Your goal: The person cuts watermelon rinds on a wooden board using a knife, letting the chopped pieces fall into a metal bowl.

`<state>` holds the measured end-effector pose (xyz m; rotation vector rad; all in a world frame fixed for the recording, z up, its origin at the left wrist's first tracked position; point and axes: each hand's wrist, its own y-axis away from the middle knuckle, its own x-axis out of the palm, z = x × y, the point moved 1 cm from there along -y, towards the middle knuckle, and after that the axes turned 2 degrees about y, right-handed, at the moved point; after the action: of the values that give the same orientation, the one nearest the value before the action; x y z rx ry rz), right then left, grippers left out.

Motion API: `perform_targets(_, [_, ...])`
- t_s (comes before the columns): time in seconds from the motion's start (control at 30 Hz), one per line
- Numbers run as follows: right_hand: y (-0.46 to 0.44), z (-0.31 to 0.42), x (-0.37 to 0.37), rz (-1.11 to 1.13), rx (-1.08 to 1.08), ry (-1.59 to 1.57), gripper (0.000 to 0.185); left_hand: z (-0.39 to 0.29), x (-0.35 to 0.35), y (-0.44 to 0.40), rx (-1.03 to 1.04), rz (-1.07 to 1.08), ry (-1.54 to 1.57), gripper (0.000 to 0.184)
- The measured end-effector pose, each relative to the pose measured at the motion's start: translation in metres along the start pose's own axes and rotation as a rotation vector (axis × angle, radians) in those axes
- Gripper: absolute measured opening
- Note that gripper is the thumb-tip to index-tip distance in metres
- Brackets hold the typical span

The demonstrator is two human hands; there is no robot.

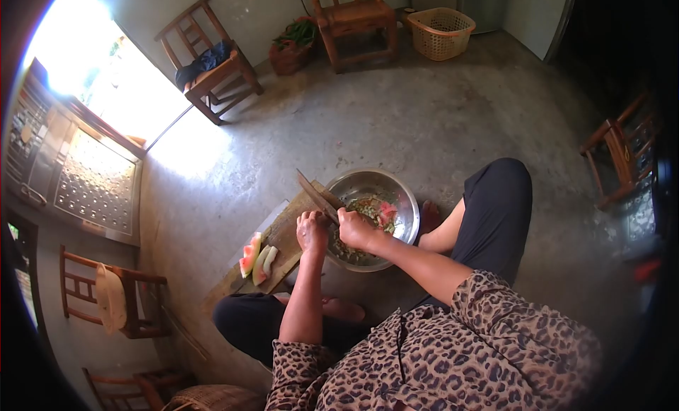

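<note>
My right hand (356, 229) is wrapped round the handle end of a knife (316, 193), whose blade slants up and to the left over a wooden chopping board (288, 231). Just left of it, my left hand (312, 232) is closed over the board, its fingers curled below the blade. What those fingers hold is hidden. Pieces of watermelon rind (263, 265), some with red flesh, lie on the board left of my left hand. Beside the board's right edge stands a wide metal bowl (409, 207) with chopped green and red bits inside, partly behind my right forearm.
My bent legs (498, 206) flank the bowl and board on the concrete floor (453, 114). Wooden chairs (212, 65) stand along the walls. A yellow plastic basket (442, 35) and a red bag of greens (291, 50) sit at the back.
</note>
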<state>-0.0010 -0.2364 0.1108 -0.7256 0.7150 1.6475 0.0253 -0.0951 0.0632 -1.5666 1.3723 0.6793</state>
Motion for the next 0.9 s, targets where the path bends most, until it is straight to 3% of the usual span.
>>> perform_targets(0.3, [0.02, 0.005, -0.007, -0.081, -0.04, -0.037, 0.012, 0.006, 0.002, -0.001, -0.032, 0.032, -0.006, 0.015])
perform_targets(0.5, [0.036, 0.013, -0.01, -0.018, -0.12, 0.044, 0.014, 0.005, 0.0, -0.004, -0.038, 0.093, -0.039, 0.014])
perform_targets(0.7, [0.039, 0.017, -0.007, 0.03, -0.2, 0.154, 0.038, 0.005, 0.0, -0.003, -0.043, 0.082, -0.04, 0.014])
perform_targets(0.9, [0.034, 0.03, -0.01, 0.131, -0.205, 0.203, 0.044, 0.005, 0.003, -0.003, -0.021, 0.06, -0.057, 0.012])
